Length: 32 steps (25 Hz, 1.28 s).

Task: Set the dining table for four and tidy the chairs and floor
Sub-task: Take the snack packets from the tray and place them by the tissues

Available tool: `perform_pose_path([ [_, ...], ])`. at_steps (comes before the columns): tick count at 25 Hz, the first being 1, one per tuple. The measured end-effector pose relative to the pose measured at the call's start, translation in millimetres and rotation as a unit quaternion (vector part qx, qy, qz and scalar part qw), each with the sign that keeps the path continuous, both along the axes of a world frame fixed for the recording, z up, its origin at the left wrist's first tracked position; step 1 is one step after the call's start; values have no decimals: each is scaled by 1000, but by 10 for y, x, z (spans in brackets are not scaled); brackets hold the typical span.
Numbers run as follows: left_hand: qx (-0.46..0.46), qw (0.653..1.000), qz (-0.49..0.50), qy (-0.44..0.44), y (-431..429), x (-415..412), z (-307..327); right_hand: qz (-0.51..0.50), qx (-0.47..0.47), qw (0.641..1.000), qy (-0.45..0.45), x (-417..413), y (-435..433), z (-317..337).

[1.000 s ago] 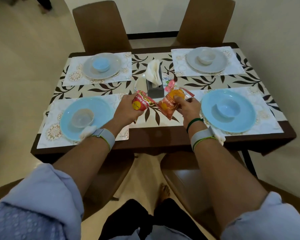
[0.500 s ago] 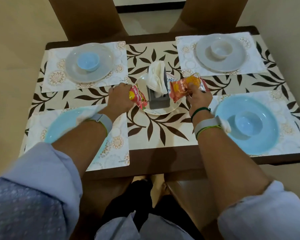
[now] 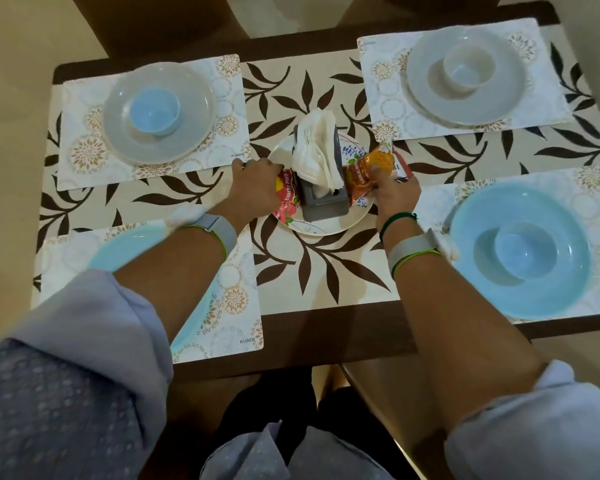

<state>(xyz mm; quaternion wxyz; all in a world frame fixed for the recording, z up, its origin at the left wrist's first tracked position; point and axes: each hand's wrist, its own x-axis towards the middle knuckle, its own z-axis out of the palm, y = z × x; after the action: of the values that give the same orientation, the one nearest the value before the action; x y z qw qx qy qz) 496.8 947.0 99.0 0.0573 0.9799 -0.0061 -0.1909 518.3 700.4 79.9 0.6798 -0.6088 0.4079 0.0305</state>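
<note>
One red packet (image 3: pixel 286 199), one orange packet (image 3: pixel 368 171) flank napkin holder (image 3: pixel 326 207); forearm (image 3: pixel 174 268) seemingly hides plate (image 3: pixel 118 251).

— How are the arms set?
— Both are stretched forward, sleeves (image 3: pixel 118 306) rolled back near the elbows; a grey band (image 3: pixel 219 232) is worn on each wrist.
— And the hands?
— The left hand (image 3: pixel 257 188), knuckles up, is curled round a red packet (image 3: pixel 286 194); an orange packet (image 3: pixel 366 174) is pinched by the fingers of the right hand (image 3: pixel 397 199).
</note>
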Motion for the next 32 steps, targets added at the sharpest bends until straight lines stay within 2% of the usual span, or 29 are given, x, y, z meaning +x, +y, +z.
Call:
perform_pose_path([
  [7,-28,999,6,-26,58,-139,12,50,-138,988,52,-41,-39,78],
  [12,-4,996,25,-87,-36,-397,261,116,-252,960,27,-158,-89,352],
  [16,30,994,13,-104,-153,-704,523,158,-265,947,93,-408,-198,605],
  [17,34,993,-1,-111,-207,-792,612,188,-273,940,87,-490,-238,672],
  [19,39,989,-16,-139,-360,-1004,828,264,-345,900,38,-702,-313,887],
  [21,29,987,-20,-159,-530,-1164,1029,330,-428,841,-33,-897,-383,1102],
  [25,2,984,-29,-176,-885,-1552,1375,425,-569,687,-151,-1352,-611,1468],
  [26,-4,982,-38,-183,-992,-1691,1463,429,-593,661,-163,-1513,-722,1559],
  [28,-7,979,-63,-195,-1199,-1930,1583,430,-615,642,-157,-1816,-940,1710],
  [32,-11,970,-130,-207,-1666,-2311,1789,389,-641,652,-111,-2425,-1455,1894],
])
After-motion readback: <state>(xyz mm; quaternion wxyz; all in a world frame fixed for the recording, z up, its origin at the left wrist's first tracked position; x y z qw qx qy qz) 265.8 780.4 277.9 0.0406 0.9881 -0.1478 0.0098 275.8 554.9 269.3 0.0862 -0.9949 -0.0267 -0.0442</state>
